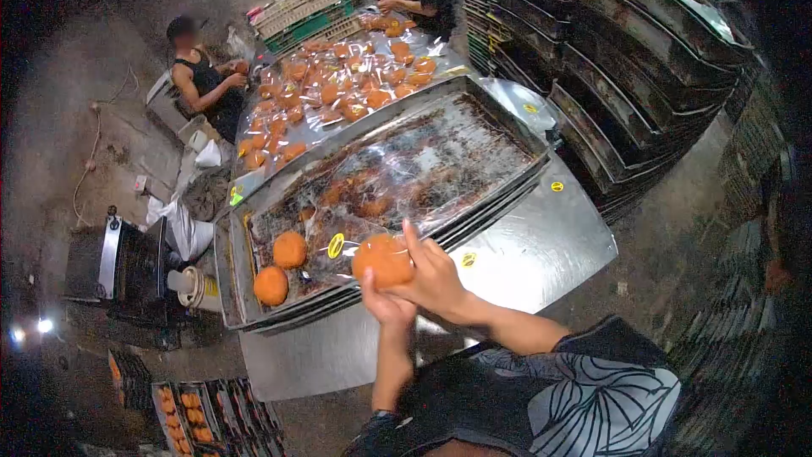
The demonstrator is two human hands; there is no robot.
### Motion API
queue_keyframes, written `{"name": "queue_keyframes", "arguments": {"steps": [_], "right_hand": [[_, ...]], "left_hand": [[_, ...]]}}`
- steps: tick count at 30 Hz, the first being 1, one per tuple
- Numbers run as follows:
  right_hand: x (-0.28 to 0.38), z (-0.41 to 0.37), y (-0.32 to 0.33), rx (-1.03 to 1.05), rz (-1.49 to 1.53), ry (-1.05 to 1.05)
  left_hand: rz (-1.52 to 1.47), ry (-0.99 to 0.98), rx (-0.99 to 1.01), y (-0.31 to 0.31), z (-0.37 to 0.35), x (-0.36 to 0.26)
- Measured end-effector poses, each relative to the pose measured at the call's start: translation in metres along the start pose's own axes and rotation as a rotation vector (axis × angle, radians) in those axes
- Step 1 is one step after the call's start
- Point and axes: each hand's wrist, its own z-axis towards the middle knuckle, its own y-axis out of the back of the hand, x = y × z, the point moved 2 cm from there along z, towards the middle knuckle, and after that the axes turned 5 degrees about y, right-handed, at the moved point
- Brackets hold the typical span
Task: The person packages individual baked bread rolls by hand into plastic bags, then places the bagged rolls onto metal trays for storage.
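A round orange-brown bun (383, 261), in a clear plastic bag with a yellow label (336, 245), is held between my two hands above the near edge of a dark, stained baking tray (440, 152). My left hand (389, 303) is closed round its lower side from below. On the bun's right side, my right hand (433, 279) holds it with the thumb or a finger pointing up. Two unbagged buns, one (289, 250) above the other (271, 286), lie at the tray's left end. The tray tops a stack on a metal table (541, 237).
Many bagged buns (330, 89) cover the table beyond the tray. One person (207, 76) sits at its left, another (427, 0) is at the far end. Crates (304, 17) stand behind. Stacked trays (626, 59) rise at right; trays of buns (186, 410) lie lower left.
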Motion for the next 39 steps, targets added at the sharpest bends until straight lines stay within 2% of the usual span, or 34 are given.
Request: {"name": "queue_keyframes", "arguments": {"steps": [1, 3, 4, 5, 6, 7, 8, 9, 11, 13, 14, 16, 17, 18, 19, 20, 21, 22, 23, 24, 25, 27, 28, 29, 30, 31, 32, 33, 34, 35, 36, 37, 38, 39], "right_hand": [[-0.002, 0.002, -0.002, -0.006, -0.004, -0.008], [-0.01, 0.006, -0.007, -0.097, 0.457, -0.136], [-0.014, -0.004, 0.001, -0.088, 0.388, -0.143], [-0.017, -0.006, 0.017, -0.186, 0.14, -0.128], [-0.034, 0.0, 0.019, -0.03, 0.088, -0.112], [-0.057, 0.011, 0.02, 0.125, 0.039, -0.1], [-0.083, 0.022, 0.022, 0.172, 0.264, -0.216], [-0.105, 0.042, 0.022, 0.212, 0.493, -0.32], [-0.093, 0.113, 0.038, 0.129, 0.12, -0.229], [-0.097, 0.17, 0.017, -0.192, 0.268, -0.007], [-0.105, 0.161, 0.013, -0.181, 0.266, -0.008], [-0.1, 0.13, -0.002, -0.1, 0.15, 0.312], [-0.094, 0.09, 0.026, 0.235, 0.347, 0.208], [-0.103, 0.045, 0.043, 0.524, 0.529, -0.165], [-0.119, -0.018, 0.045, 0.541, 0.807, -0.496], [-0.152, -0.073, 0.051, 1.009, 0.489, -0.652], [-0.158, -0.115, 0.058, 0.966, 0.512, -0.602], [-0.164, -0.156, 0.065, 0.924, 0.533, -0.552], [-0.151, -0.156, 0.076, 0.894, 0.483, -0.546], [-0.159, -0.167, 0.068, 0.799, 0.376, -0.533], [-0.175, -0.18, 0.054, 0.701, 0.369, -0.707], [-0.207, -0.213, 0.036, 0.73, 0.315, -0.659], [-0.194, -0.205, 0.045, 0.747, 0.317, -0.656], [-0.165, -0.183, 0.069, 0.746, 0.149, -0.674], [-0.144, -0.164, 0.086, 0.741, -0.03, -0.68], [-0.127, -0.159, 0.091, 0.422, -0.009, -0.561], [-0.127, -0.166, 0.083, 0.35, -0.006, -0.671], [-0.127, -0.169, 0.074, 0.283, 0.0, -0.772], [-0.11, -0.15, 0.071, 0.213, 0.32, -0.957], [-0.129, -0.148, 0.057, 0.467, 0.331, -0.723], [-0.122, -0.129, 0.044, 0.573, 0.603, -0.968], [-0.13, -0.11, 0.027, 0.497, 1.188, -1.165], [-0.14, -0.086, 0.01, 0.374, 1.515, -1.155], [-0.148, -0.063, -0.011, 0.305, 1.784, -0.943]], "left_hand": [[-0.044, 0.063, -0.068, -0.005, -0.001, 0.012], [-0.15, 0.115, -0.08, -0.013, 0.0, 0.009], [-0.115, 0.141, -0.1, -0.013, 0.003, 0.005], [-0.086, 0.169, -0.128, -0.01, 0.002, 0.006], [0.096, 0.15, 0.002, -0.005, -0.004, 0.019], [0.253, 0.269, -0.084, -0.007, -0.014, 0.032], [0.327, 0.381, -0.079, -0.004, -0.017, 0.048], [0.492, 0.402, 0.146, 0.04, -0.01, 0.079], [0.932, 0.433, 0.389, 0.059, -0.02, 0.116], [1.458, -0.097, 0.635, 0.092, -0.03, 0.17], [1.451, -0.095, 0.627, 0.11, -0.028, 0.185], [1.523, -0.312, 0.889, 0.133, -0.026, 0.196], [1.519, -0.321, 0.888, 0.122, -0.025, 0.188], [1.454, -0.231, 0.92, 0.098, -0.027, 0.174], [1.384, -0.138, 0.944, 0.085, -0.026, 0.165], [1.281, 0.129, 0.761, 0.115, -0.022, 0.167], [1.156, 0.381, 0.578, 0.145, -0.016, 0.172], [1.17, 0.481, 0.426, 0.139, -0.014, 0.17], [1.173, 0.584, 0.269, 0.124, -0.02, 0.165], [1.206, 0.635, 0.345, 0.094, -0.018, 0.154], [1.188, 0.634, 0.325, 0.094, -0.015, 0.161], [1.285, 0.519, 0.521, 0.096, -0.015, 0.166], [1.124, 0.64, 0.284, 0.077, -0.019, 0.158], [1.112, 0.632, 0.274, 0.066, -0.018, 0.153], [1.36, 0.643, 0.419, 0.057, -0.016, 0.152], [1.404, 0.64, 0.489, 0.057, -0.02, 0.16], [1.446, 0.633, 0.56, 0.058, -0.024, 0.168], [1.411, 0.518, 0.334, 0.065, -0.032, 0.174], [1.105, 0.454, 0.281, 0.05, -0.033, 0.154], [1.19, 0.134, 0.272, 0.035, -0.029, 0.127], [1.297, -0.195, 0.216, 0.021, -0.026, 0.101], [1.205, -0.218, 0.233, 0.001, -0.032, 0.073], [1.189, -0.306, 0.283, 0.003, -0.034, 0.059], [1.174, -0.393, 0.341, 0.008, -0.037, 0.045]]}}
